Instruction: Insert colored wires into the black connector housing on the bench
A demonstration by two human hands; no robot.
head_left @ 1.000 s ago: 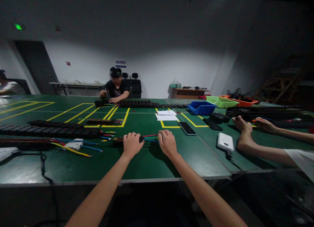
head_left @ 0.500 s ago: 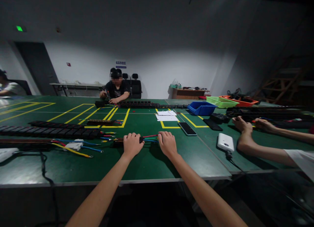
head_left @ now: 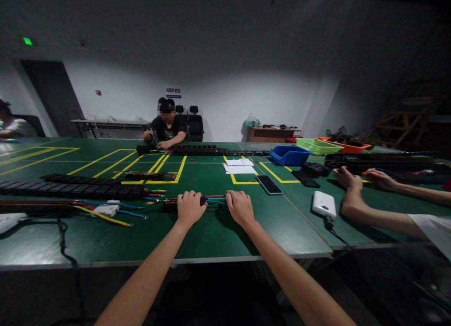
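My left hand (head_left: 190,207) is closed over a short dark bar (head_left: 171,202) lying crosswise on the green table, its fingers curled over the far side. From the bar's right end run red, green and blue wires (head_left: 215,201) to my right hand (head_left: 240,206). Those fingers are closed around the wires' far ends, which they hide. Left of the bar, a few ringed cable ends (head_left: 154,202) in yellow and blue lie close to it.
Long black strips (head_left: 73,189) and a yellow cable (head_left: 105,216) lie to the left. A phone (head_left: 269,184), papers (head_left: 239,166), a blue bin (head_left: 289,155) and a white device (head_left: 323,204) stand rightward. A co-worker's hands (head_left: 348,179) work at right; another person (head_left: 168,128) sits opposite.
My right hand has shifted very slightly left, toward my left hand, and the wires between them have moved a little. My left hand stays in place on the bar.
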